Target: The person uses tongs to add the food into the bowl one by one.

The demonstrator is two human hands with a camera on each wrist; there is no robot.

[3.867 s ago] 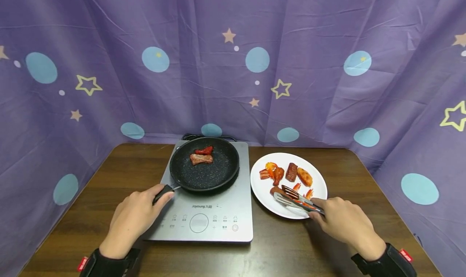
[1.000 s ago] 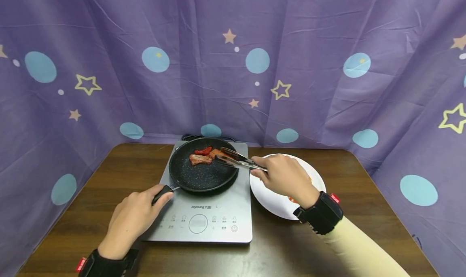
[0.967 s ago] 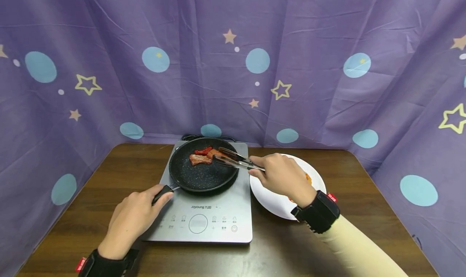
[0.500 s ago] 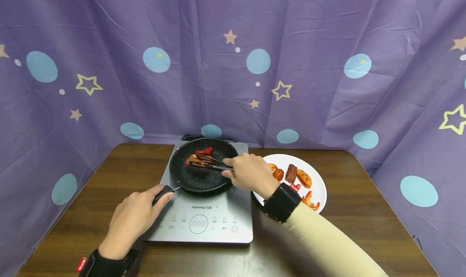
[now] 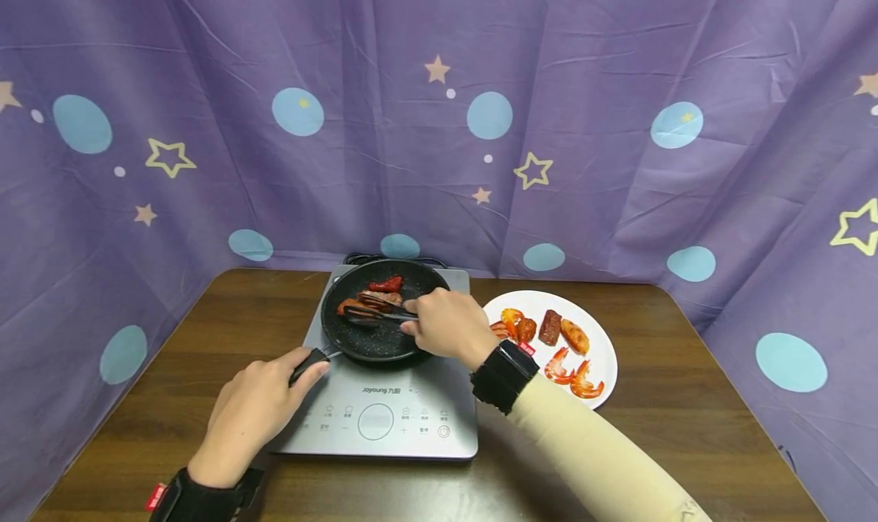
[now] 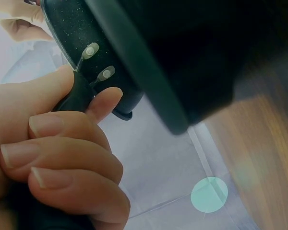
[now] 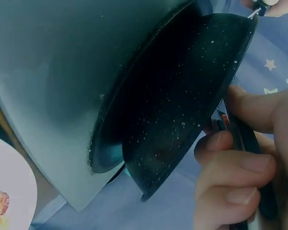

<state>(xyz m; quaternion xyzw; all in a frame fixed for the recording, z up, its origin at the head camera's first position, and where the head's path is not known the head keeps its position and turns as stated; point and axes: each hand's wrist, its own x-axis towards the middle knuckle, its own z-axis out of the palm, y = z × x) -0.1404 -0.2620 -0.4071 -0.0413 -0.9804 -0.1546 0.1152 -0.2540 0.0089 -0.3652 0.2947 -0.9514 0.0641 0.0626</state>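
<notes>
In the head view my left hand grips the black handle of a dark speckled frying pan. The pan sits on a silver induction cooktop. My right hand holds metal tongs low over the pan. Their heads lie at an orange-brown piece of meat on the pan's left side, partly covering it. Behind the tongs lie a browned rib piece and a dark red piece of meat. In the right wrist view, fingers wrap the tongs; the pan wall hides their heads.
A white plate stands right of the cooktop. On it lie shrimp, a dark brown meat piece, a golden oval piece and other food; my right forearm passes over its left edge. A black cable lies behind the cooktop.
The tongs went from the plate to the pan with the orange-brown piece, then shifted it from the pan's right side to its left. The left hand stayed on the handle.
</notes>
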